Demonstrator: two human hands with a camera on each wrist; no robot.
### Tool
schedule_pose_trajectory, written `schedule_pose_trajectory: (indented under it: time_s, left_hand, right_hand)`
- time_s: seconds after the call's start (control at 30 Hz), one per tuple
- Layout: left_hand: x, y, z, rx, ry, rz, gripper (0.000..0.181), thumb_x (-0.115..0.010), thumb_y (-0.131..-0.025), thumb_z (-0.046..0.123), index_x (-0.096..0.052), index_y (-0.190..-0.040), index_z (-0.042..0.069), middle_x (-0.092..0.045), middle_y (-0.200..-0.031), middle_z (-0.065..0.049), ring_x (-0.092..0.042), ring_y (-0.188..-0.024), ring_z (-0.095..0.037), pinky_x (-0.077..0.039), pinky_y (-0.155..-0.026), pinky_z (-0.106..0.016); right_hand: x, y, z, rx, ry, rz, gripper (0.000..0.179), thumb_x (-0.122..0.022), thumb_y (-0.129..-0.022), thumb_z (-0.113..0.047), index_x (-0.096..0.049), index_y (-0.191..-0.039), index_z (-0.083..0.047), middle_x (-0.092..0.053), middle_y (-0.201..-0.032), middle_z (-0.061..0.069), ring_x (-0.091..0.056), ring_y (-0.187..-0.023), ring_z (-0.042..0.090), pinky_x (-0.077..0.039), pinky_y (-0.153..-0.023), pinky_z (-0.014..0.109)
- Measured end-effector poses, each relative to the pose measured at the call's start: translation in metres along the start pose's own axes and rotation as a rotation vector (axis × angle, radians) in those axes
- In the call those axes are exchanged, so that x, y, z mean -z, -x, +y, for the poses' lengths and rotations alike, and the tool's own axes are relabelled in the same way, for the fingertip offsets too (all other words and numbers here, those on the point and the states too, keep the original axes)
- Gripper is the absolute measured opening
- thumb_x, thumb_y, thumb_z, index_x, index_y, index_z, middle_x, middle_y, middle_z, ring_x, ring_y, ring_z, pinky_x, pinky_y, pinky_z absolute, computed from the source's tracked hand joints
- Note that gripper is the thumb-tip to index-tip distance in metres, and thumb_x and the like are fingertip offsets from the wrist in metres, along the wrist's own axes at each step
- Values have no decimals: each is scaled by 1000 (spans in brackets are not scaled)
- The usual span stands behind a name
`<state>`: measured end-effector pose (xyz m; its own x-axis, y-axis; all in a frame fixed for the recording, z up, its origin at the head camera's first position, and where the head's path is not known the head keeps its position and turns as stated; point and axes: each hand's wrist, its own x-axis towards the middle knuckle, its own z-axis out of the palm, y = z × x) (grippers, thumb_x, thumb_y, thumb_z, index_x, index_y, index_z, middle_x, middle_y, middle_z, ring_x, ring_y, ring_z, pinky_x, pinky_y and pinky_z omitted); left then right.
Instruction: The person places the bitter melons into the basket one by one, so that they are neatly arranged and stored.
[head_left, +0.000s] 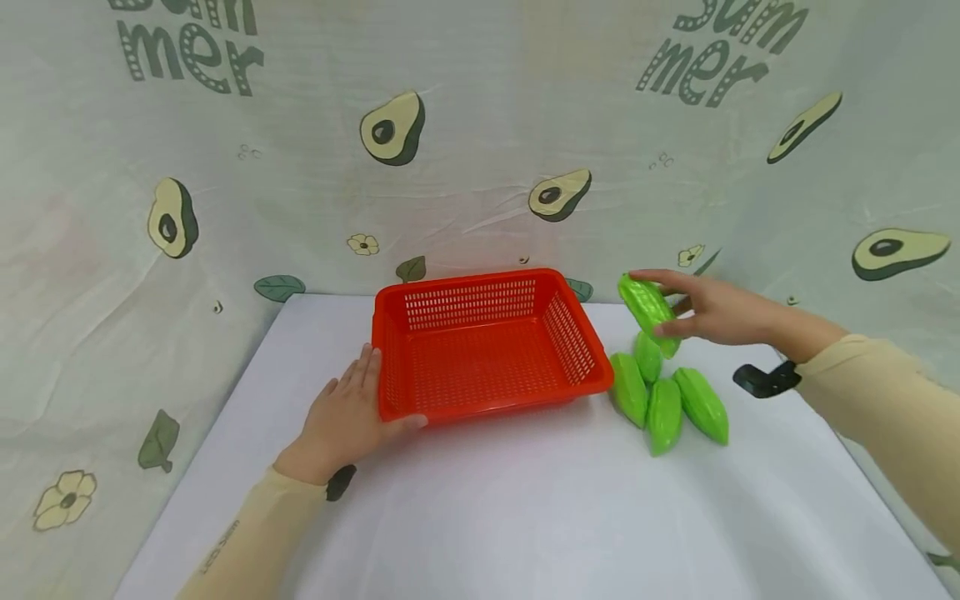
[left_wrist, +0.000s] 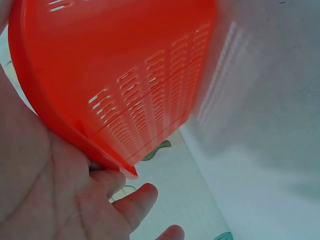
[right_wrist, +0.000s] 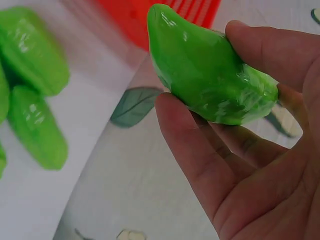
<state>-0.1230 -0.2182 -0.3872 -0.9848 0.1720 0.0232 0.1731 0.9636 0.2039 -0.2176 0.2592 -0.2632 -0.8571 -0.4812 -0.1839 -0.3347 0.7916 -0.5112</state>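
Avocado-printed cloth [head_left: 300, 183] hangs behind the white table [head_left: 525, 517] I'm watching, where a person's left hand [head_left: 348, 421] rests, fingers extended, against the left end of a red basket [head_left: 472, 367], while the right hand [head_left: 712, 310] pinches one green fruit [head_left: 643, 307] in the air near four more green fruits [head_left: 664, 417] lying beside the basket.
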Motion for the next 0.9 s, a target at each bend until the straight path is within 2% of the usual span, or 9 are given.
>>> schedule_pose_trajectory:
  time_s: [0.2,0.33,0.47,0.67,0.9]
  left_hand:
    - [-3,-4,-2,18,9,-25,124,-34,-63,89,-7,-147,3,-9,-152,-15,-19,-134,-38,-26,-96,-64]
    - [-5,-7,-2,24,5,-32,124,-33,-62,90,-7,-147,3,-9,-152,-15,-18,-134,-37,-27,-96,-63]
    - [-6,-9,0,24,4,-33,124,-32,-62,90,-9,-147,3,-10,-152,-14,-19,-134,-36,-28,-96,-62]
    - [-3,-6,2,21,-7,-26,123,-33,-63,89,-11,-147,1,-12,-152,-16,-22,-133,-37,-29,-96,-61]
    - [2,0,0,26,-16,-17,124,-34,-62,89,-12,-147,1,-14,-151,-16,-23,-133,-36,-30,-97,-60]
  right_hand:
    - [-22,-67,-59,82,-58,-116,78,-70,-83,-23,-25,-143,-42,-40,-133,9,-53,-107,30,-52,-74,41]
    - [-52,-113,-97,107,-141,-215,78,-71,-82,-15,-28,-142,-39,-41,-126,10,-55,-99,27,-53,-71,36]
    - [-85,-150,-123,87,-197,-309,76,-72,-81,-14,-32,-141,-37,-42,-120,10,-49,-103,25,-54,-72,36]
    - [-132,-192,-143,60,-225,-410,75,-74,-79,-15,-35,-141,-31,-43,-118,9,-45,-106,25,-53,-73,37]
    - [-169,-218,-162,34,-280,-468,76,-73,-80,-15,-32,-144,-27,-41,-121,8,-45,-107,25,-54,-71,32]
